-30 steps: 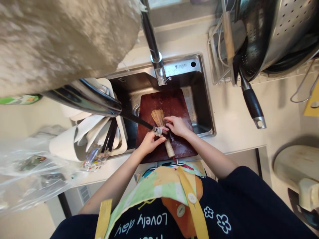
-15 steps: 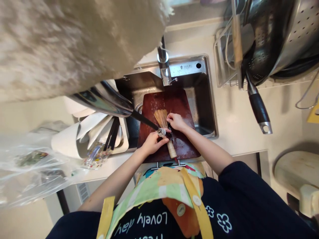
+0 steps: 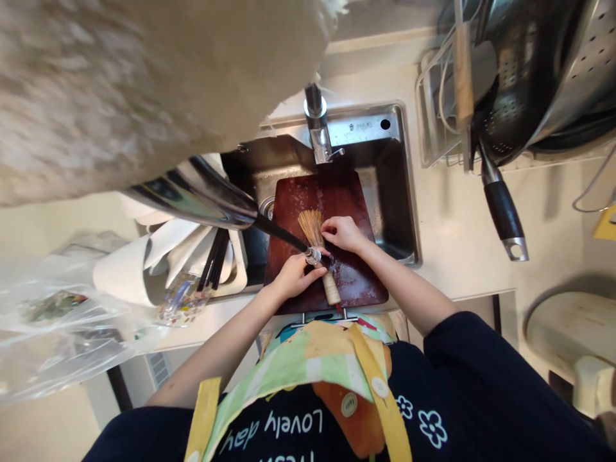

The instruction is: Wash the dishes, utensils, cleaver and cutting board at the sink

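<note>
A bamboo scrubbing brush [image 3: 331, 287] with splayed tan bristles lies over the dark red cutting board [image 3: 337, 192], its handle end toward me. My left hand [image 3: 294, 274] is closed round the brush near the base of the bristles. At the right side of the bristles, the fingertips of my right hand [image 3: 344, 232] are pinched together; what they hold, if anything, is too small to make out. A shiny metal piece with a dark rod [image 3: 279, 232] and a silver end crosses close to the camera, hiding part of the brush and left hand.
The board rests over a steel sink [image 3: 392, 186] below a faucet [image 3: 317, 131]. White dishes [image 3: 125, 269] and black chopsticks [image 3: 214, 260] stand at left beside a clear plastic bag [image 3: 58, 327]. A rack with a black-handled utensil [image 3: 503, 208] is at right. Pale fluffy material [image 3: 144, 83] covers the upper left.
The view has shifted slightly. My right hand stays pinched beside the bristles, with only a small movement of the fingers; my left hand keeps its hold on the brush.
</note>
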A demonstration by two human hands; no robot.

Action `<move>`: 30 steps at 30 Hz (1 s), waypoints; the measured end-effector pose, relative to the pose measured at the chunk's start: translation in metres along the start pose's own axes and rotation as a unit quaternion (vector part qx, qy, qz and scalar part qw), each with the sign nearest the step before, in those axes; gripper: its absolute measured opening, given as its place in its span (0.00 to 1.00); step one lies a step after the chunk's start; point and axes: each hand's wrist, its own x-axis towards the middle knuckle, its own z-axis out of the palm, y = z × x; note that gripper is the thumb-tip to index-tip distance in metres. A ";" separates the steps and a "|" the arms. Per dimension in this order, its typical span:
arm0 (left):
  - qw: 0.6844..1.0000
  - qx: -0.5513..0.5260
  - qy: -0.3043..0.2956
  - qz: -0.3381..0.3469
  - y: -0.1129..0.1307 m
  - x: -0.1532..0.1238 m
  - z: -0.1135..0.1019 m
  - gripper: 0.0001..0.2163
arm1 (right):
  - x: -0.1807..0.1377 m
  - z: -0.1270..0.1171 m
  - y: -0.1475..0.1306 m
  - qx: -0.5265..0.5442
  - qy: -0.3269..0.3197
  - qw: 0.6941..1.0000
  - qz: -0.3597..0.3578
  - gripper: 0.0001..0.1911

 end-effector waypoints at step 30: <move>1.000 0.017 -0.006 -0.001 0.000 -0.003 0.001 0.13 | 0.039 0.017 0.020 0.203 0.120 0.958 0.161 0.02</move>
